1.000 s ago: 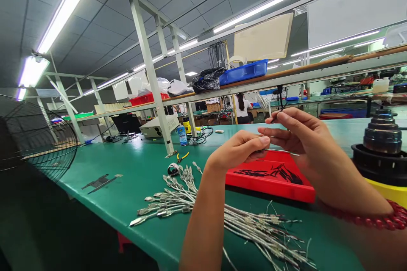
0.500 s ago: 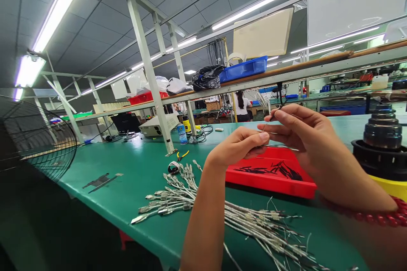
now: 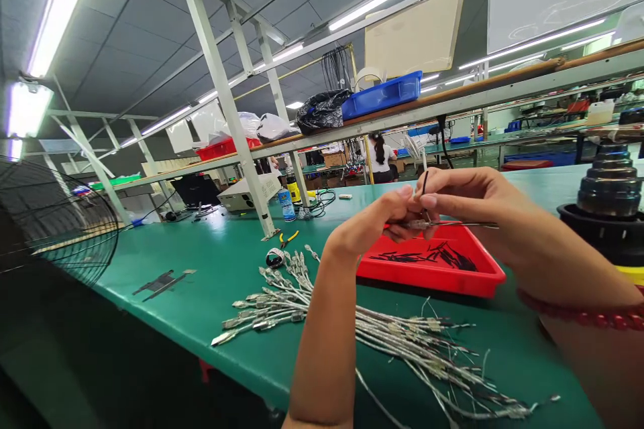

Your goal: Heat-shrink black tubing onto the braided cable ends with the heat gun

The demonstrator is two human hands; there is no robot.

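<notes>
In the head view my left hand is closed on a thin cable, whose end reaches past the fingertips to the right. My right hand pinches a short black tube, held nearly upright against the cable end. The fingertips of both hands meet and partly cover the joint. Below them stands a red tray with several loose black tubes. A bundle of silvery braided cables with metal plugs lies on the green table, partly behind my left forearm.
At right stands a black and yellow tool with a stepped metal nozzle. Yellow-handled pliers, a tape roll and a blue can lie farther back. A shelf post rises behind them; a wire fan guard is at left. A person sits beyond.
My hands have come together, and the black tube in my right hand now stands upright at the cable end. The camera view has shifted slightly.
</notes>
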